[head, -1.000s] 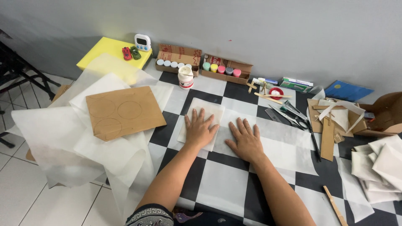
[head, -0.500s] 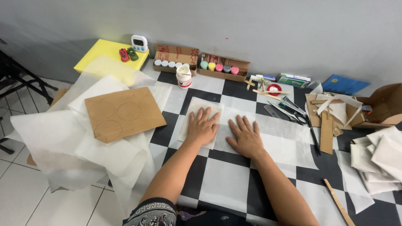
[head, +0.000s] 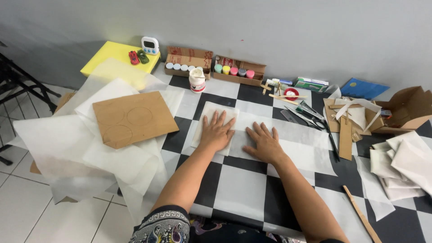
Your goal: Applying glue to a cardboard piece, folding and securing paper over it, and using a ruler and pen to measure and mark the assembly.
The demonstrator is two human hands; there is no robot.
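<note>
Checkered mat (head: 243, 180) | white paper (head: 216, 118) | 2 hands (head: 217, 132) flat

Your left hand (head: 217, 131) lay flat, fingers spread, on a small folded sheet of white paper (head: 211, 112), and your right hand (head: 264, 143) pressed flat on the wider translucent sheet (head: 297, 135) just beside it, both on the black-and-white checkered mat (head: 238, 180). A brown cardboard panel with cut circles (head: 132, 118) sat on loose paper to your left; scissors (head: 310, 114) lay to your right.
</note>
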